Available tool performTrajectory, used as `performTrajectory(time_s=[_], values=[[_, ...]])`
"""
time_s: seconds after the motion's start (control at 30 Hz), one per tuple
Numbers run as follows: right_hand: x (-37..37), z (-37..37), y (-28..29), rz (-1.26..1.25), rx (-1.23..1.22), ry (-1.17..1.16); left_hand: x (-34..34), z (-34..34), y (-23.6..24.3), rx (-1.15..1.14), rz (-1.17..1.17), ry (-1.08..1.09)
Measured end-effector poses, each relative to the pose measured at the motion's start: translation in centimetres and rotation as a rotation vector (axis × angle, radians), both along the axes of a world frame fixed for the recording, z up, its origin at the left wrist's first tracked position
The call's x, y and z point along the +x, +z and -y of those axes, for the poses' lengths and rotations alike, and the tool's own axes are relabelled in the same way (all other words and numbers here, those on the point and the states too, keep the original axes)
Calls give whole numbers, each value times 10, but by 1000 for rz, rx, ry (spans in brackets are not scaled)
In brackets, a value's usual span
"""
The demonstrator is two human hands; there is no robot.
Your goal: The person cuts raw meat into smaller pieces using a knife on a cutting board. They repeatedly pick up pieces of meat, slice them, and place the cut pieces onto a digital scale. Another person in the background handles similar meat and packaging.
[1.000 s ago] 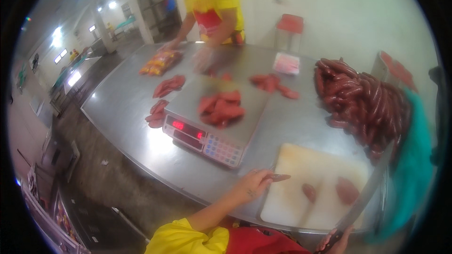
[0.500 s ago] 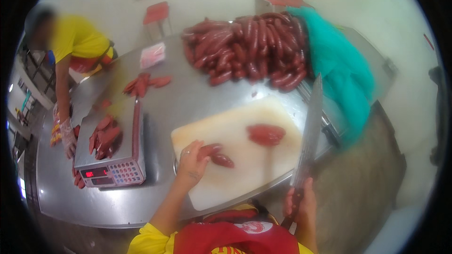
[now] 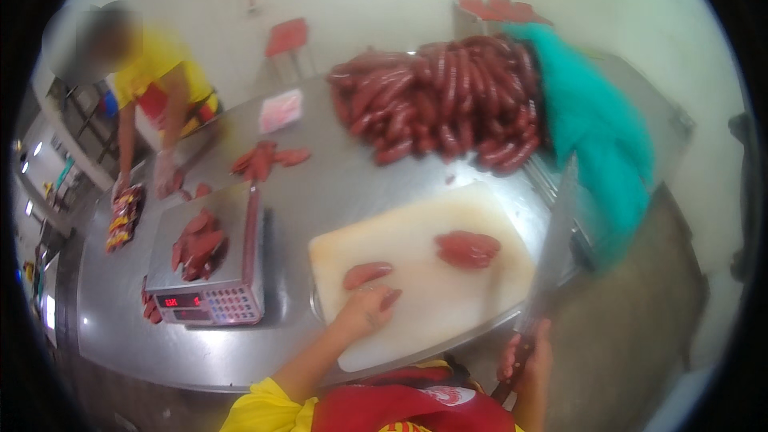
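Note:
My right hand (image 3: 530,358) is wrapped round the dark handle of a long knife (image 3: 549,252), its blade pointing up and away at the cutting board's right edge. My left hand (image 3: 366,314) is closed over a piece of red sausage (image 3: 390,299) on the white cutting board (image 3: 424,328); the fingers cover most of that piece. Just beyond it lies another sausage piece (image 3: 368,274). Farther right on the board sits a small cluster of sausage pieces (image 3: 468,250), apart from the blade.
A large heap of sausages (image 3: 440,104) lies behind the board, beside a teal sheet (image 3: 608,152). To the left, a scale (image 3: 248,272) bears cut pieces (image 3: 198,246). Across the table, a person in yellow handles a row of packets (image 3: 125,218) with gloved hands.
My left hand has moved from the farther sausage piece to the nearer one. The knife stays in my right hand. The other person's gloved hands have moved away from the scale.

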State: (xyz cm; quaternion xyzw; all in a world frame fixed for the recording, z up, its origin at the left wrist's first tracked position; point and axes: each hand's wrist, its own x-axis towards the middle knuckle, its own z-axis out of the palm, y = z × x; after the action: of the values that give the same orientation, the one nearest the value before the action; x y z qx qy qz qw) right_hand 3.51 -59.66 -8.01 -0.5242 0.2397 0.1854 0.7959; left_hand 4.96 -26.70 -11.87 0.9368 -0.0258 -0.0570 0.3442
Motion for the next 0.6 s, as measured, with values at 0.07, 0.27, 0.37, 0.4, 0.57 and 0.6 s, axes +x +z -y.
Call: performTrajectory(time_s=[0.07,0.27,0.37,0.4,0.57,0.6], values=[[7,-4,1,-14,-16,8,-14,-3,12,-112,51,81],[14,-31,19,27,-106,64,-43,-104,69,-88,219,642],[14,-49,30,-31,-142,115,-61,-174,91,161,273,767],[12,-54,33,-31,-148,116,-70,-188,94,274,313,785],[7,-75,41,74,-224,171,-90,-200,95,461,642,907],[7,-79,44,31,-221,161,-91,-194,93,396,646,871]])
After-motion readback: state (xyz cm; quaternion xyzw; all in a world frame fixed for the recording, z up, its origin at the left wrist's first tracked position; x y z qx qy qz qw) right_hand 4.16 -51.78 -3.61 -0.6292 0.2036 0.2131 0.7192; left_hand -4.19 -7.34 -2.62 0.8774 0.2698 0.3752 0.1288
